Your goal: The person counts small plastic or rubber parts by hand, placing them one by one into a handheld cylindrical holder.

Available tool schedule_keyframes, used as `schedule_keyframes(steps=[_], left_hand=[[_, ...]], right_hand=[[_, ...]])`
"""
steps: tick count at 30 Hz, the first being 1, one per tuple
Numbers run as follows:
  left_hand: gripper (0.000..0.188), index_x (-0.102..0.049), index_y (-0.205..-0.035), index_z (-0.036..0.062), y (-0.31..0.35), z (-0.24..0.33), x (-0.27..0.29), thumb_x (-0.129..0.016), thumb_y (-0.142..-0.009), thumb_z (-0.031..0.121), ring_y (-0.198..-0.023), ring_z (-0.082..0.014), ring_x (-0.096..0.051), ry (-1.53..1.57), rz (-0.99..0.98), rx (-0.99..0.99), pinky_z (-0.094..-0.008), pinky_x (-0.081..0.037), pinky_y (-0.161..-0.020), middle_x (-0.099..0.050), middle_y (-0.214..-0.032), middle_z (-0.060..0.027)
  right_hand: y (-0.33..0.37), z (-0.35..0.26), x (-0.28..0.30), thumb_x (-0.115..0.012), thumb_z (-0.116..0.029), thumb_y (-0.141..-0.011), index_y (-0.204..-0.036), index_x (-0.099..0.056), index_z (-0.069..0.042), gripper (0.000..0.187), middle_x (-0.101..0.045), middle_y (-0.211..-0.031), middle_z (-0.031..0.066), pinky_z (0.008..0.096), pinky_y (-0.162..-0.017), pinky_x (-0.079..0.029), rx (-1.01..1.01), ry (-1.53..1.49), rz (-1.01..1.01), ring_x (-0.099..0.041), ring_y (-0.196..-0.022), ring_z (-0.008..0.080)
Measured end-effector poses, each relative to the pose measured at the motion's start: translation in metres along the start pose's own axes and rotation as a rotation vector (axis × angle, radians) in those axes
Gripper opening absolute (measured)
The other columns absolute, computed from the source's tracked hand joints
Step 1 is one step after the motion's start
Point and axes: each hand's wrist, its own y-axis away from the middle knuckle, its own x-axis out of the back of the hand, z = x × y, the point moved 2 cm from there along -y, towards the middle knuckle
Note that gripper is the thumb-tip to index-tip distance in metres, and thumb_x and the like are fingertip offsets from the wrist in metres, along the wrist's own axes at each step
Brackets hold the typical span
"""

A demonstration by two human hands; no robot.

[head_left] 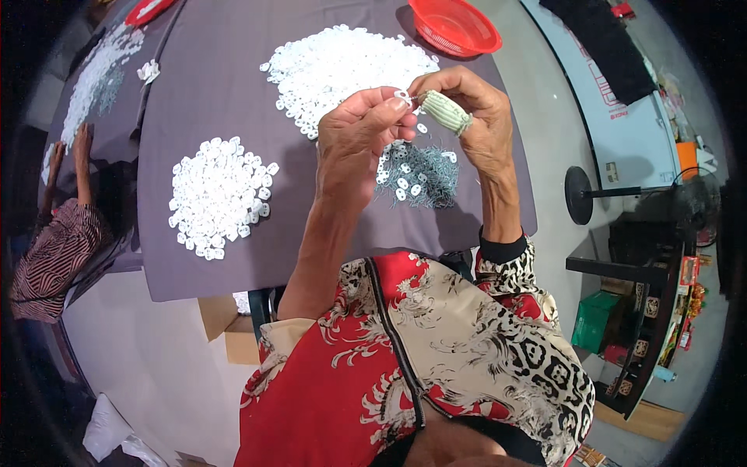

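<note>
My left hand [358, 132] pinches a small white plastic piece [402, 95] with holes between thumb and fingertips. Closed round a hand tool with a ribbed pale green grip [446, 113], my right hand [489, 105] brings its thin metal tip up to that piece. Whether the tip passes through a hole is too small to tell. Beneath my hands lies a heap of thin grey wire-like bits [432, 177], with a few white pieces among them. Beyond is a large pile of white pieces [334, 66]; a smaller pile [218, 194] sits to the left.
A grey cloth [179, 101] covers the table. At its far right edge stands a red plastic basket [459, 31]. Another person's hands [82, 148] are at a second table on the left. Below the near edge is a cardboard box [241, 346]; a fan [692, 206] stands right.
</note>
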Motion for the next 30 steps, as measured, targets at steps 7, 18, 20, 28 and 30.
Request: schedule_keyframes(steps=[7, 18, 20, 28, 30], left_hand=[[0.028, -0.054, -0.095, -0.0072, -0.0004, -0.0011, 0.0029, -0.062, -0.077, 0.012, -0.070, -0.0128, -0.056, -0.047, 0.055, -0.013, -0.0250, -0.047, -0.064, -0.058, -0.083, -0.0094], [0.028, -0.056, -0.094, -0.0069, -0.0003, 0.0007, 0.0047, -0.063, -0.076, 0.014, -0.066, -0.0121, -0.056, -0.085, 0.068, -0.018, -0.0236, -0.047, -0.062, -0.059, -0.076, -0.0082], [0.027, -0.056, -0.093, -0.0071, -0.0001, 0.0014, 0.0051, -0.063, -0.076, 0.013, -0.066, -0.0119, -0.056, -0.115, 0.068, -0.012, -0.0235, -0.047, -0.062, -0.059, -0.075, -0.0083], [0.024, -0.058, -0.090, -0.0069, 0.0006, 0.0019, 0.0055, -0.063, -0.076, 0.012, -0.063, -0.0115, -0.056, -0.149, 0.089, -0.033, -0.0223, -0.047, -0.060, -0.060, -0.074, -0.0082], [0.024, -0.058, -0.090, -0.0068, 0.0002, 0.0003, 0.0046, -0.063, -0.076, 0.011, -0.062, -0.0114, -0.056, -0.162, 0.080, -0.043, -0.0222, -0.047, -0.059, -0.060, -0.073, -0.0081]], right_hand=[[-0.0021, 0.0000, -0.0031, -0.060, -0.009, -0.076, -0.083, -0.056, 0.003, 0.014, -0.059, -0.084, 0.0104, 0.0280, -0.075, -0.045, -0.018, 0.036, 0.001, -0.057, -0.080, 0.0162], [-0.0027, 0.0017, -0.0039, -0.059, -0.004, -0.075, -0.082, -0.056, 0.003, 0.010, -0.059, -0.084, 0.0094, 0.0271, -0.075, -0.045, -0.041, 0.050, -0.005, -0.057, -0.079, 0.0153], [-0.0030, 0.0025, -0.0029, -0.059, -0.003, -0.075, -0.082, -0.056, 0.003, 0.010, -0.059, -0.083, 0.0093, 0.0268, -0.075, -0.045, -0.041, 0.054, -0.018, -0.057, -0.079, 0.0149], [-0.0050, -0.0002, -0.0029, -0.057, -0.003, -0.075, -0.081, -0.056, 0.002, 0.008, -0.059, -0.082, 0.0072, 0.0245, -0.072, -0.046, 0.003, 0.131, -0.070, -0.057, -0.077, 0.0128], [-0.0046, 0.0000, -0.0016, -0.056, -0.004, -0.075, -0.081, -0.055, 0.002, 0.008, -0.059, -0.081, 0.0064, 0.0238, -0.071, -0.046, 0.020, 0.161, -0.076, -0.057, -0.076, 0.0122]])
